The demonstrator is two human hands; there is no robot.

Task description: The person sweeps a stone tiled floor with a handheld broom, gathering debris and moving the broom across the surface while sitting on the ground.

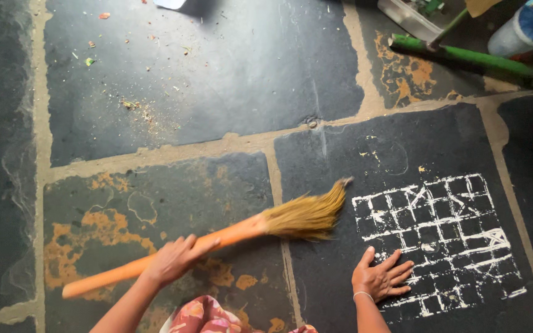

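My left hand (174,259) is closed around the orange handle of a short broom (229,234). The handle slants up to the right, and its straw bristles (306,216) hover just above or on the dark stone floor. My right hand (382,275) lies flat on the floor, palm down and fingers spread, with a thin bangle on the wrist. It rests on the lower left edge of a white chalk grid (445,237) drawn on a dark slab. The bristle tips end just left of the grid's upper left corner.
Crumbs and small scraps of debris (137,108) are scattered over the upper left slab. A green pole (464,55) lies at the top right, beside a clear container (409,17) and a white and blue cylinder (525,28). Pale mortar joints (229,145) separate the slabs.
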